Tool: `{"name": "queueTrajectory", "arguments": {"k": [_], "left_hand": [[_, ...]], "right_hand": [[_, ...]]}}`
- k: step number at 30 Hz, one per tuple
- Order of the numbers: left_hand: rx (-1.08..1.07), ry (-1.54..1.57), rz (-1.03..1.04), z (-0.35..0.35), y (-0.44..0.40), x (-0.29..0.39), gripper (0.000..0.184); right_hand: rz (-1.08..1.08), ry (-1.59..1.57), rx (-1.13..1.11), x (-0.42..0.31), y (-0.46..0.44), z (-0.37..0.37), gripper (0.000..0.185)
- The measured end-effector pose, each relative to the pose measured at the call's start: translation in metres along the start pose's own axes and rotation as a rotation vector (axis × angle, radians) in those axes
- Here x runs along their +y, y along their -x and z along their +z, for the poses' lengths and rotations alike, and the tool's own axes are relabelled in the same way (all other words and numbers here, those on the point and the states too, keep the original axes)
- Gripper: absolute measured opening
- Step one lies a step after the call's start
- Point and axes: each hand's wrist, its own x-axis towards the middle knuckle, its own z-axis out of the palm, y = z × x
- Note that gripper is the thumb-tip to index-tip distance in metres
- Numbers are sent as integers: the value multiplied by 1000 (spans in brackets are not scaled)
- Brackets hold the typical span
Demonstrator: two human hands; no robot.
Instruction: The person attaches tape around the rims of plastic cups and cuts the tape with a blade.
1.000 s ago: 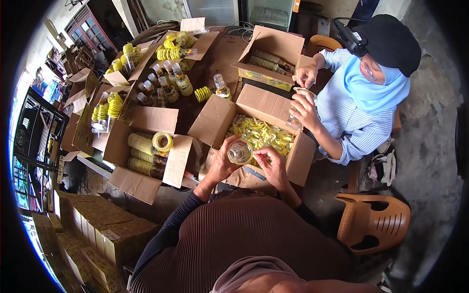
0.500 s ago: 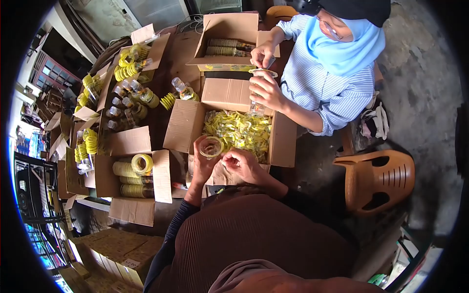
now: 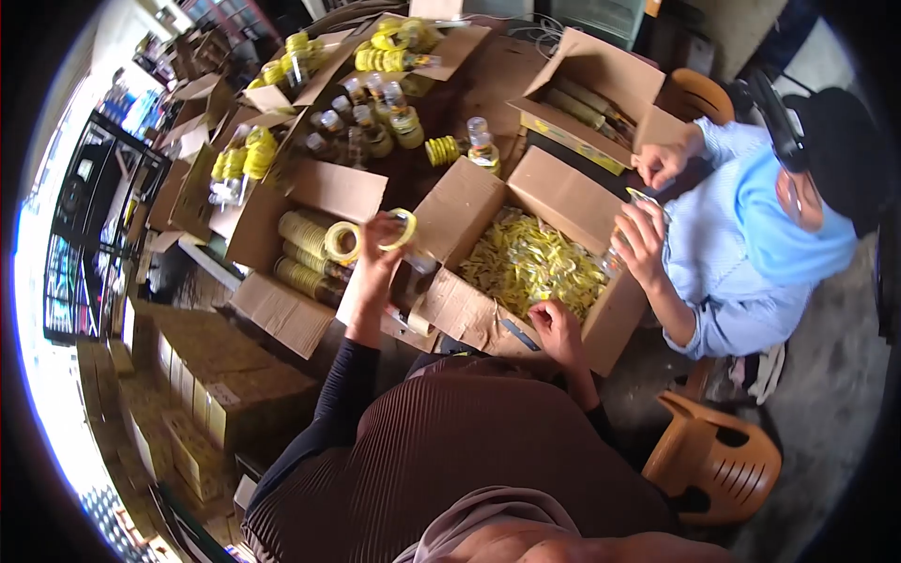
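Note:
My left hand (image 3: 379, 242) is closed on a clear plastic jar (image 3: 414, 255) with a yellow rim, tilted, between two open cartons. Just left of it, a yellow-rimmed roll (image 3: 343, 242) sits on stacked ringed pieces (image 3: 302, 267) in the left carton (image 3: 255, 230). My right hand (image 3: 556, 328) is at the near edge of the middle carton (image 3: 460, 211), its fingers drawn together. Whether they pinch anything is too small to tell. Small yellow-and-clear packets (image 3: 530, 263) fill that carton. A dark flat strip (image 3: 519, 335) lies on its near flap.
Across to the right, a co-worker (image 3: 732, 225) holds a similar piece over the carton's right side. Several clear-topped jars (image 3: 405, 122) stand at the back. Another open carton (image 3: 601, 75) is behind. An orange chair (image 3: 718, 460) stands at the right, stacked boxes (image 3: 216, 375) at the left.
My left hand has moved left with the jar, away from my right hand, towards the left carton. My right hand is now apart, by the packets' carton. The camera view has turned.

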Motion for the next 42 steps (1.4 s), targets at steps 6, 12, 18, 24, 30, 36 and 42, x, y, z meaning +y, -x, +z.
{"name": "queueTrajectory", "arguments": {"k": [6,12,18,24,30,36,42], "left_hand": [[390,-301,328,-84,-13,16,61],[431,-465,341,-101,-4,-7,69],[413,-597,207,-109,-15,-60,72],[446,-1123,258,-114,-19,-77,94],[324,-1199,362,-109,-25,-78,109],[243,-1278,236,-103,-18,-80,74],[214,-1348,106,-95,-15,-70,66]], "right_hand": [[-18,35,-53,12,-5,7,8],[-56,76,-32,15,-3,10,8],[-99,126,-13,22,6,7,6],[-121,146,61,23,15,-3,6],[-27,249,118,26,31,-7,7],[-13,321,111,29,59,-10,20],[49,598,49,50,80,1,51]]}}
